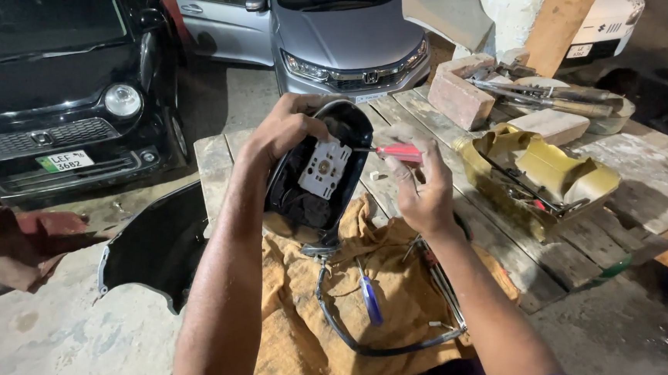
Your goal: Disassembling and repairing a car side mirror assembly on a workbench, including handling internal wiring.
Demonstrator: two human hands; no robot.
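Observation:
My left hand grips the top edge of a black car side-mirror housing and holds it upright over an orange cloth. A white square motor plate sits inside the housing. My right hand holds a red-handled screwdriver, its thin shaft pointing left at the white plate. On the cloth below lie a black mirror frame ring and a blue-handled screwdriver.
A worn wooden table carries a yellow mirror housing, a brick and several tools. A black panel leans at the table's left. A black car and a silver car are parked behind.

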